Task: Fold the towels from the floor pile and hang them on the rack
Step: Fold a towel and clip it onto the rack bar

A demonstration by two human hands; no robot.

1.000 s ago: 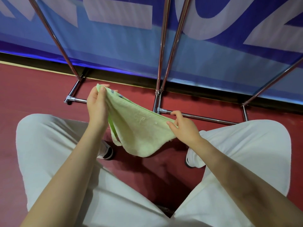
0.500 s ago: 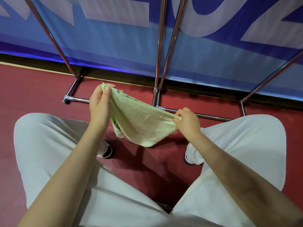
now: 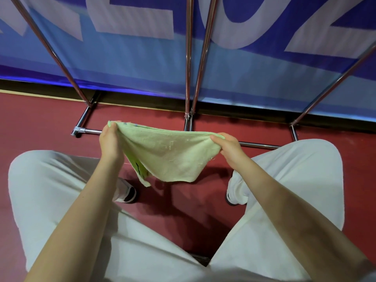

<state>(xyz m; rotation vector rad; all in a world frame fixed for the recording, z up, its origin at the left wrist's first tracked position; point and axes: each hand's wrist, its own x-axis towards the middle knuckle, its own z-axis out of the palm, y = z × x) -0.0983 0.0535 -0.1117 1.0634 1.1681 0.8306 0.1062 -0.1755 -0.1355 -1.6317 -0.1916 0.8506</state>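
A light green towel [image 3: 168, 155] hangs stretched between my two hands above the red floor, doubled over with a brighter green layer showing at its lower left. My left hand [image 3: 110, 141] pinches its upper left corner. My right hand [image 3: 228, 146] pinches the upper right corner. The chrome rack [image 3: 188, 78] stands just beyond the towel, its poles rising out of view and its base bar [image 3: 258, 145] running along the floor behind my hands. No floor pile shows in this view.
A blue banner wall [image 3: 142, 64] with large pale letters backs the rack. My legs in pale trousers [image 3: 50, 190] fill the lower frame, with a shoe [image 3: 128, 192] on the red floor [image 3: 40, 119] on each side.
My hands have moved apart and levelled out, drawing the towel's top edge taut. The towel, which drooped in a bunch, now hangs spread wide. The left hand dropped lower.
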